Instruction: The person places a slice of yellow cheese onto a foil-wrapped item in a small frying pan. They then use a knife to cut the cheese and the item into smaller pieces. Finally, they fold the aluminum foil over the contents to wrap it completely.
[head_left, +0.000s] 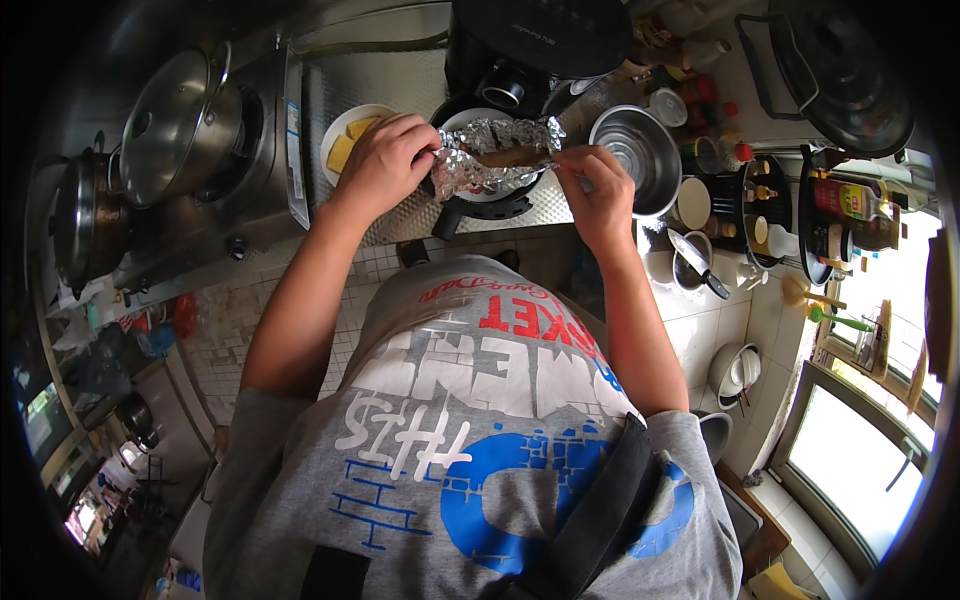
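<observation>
Both hands hold a sheet of crumpled aluminium foil (499, 139), opened along its top, with a long brown food item (514, 157) inside. My left hand (390, 161) pinches the foil's left end, and my right hand (596, 184) pinches its right end. Beneath the foil sits a white dish (480, 114) in a black round basket with a handle (448, 223). Left of it, partly behind my left hand, a white bowl (328, 146) holds yellow pieces (341, 153). What the brown item is cannot be told.
A black air fryer (540, 37) stands behind the foil. To the right are a steel bowl (637, 150), a knife (697, 262) and bottles (847, 199). On the left, a lidded steel pot (169, 127) stands by a gas hob (255, 150). Metal counter edge runs before me.
</observation>
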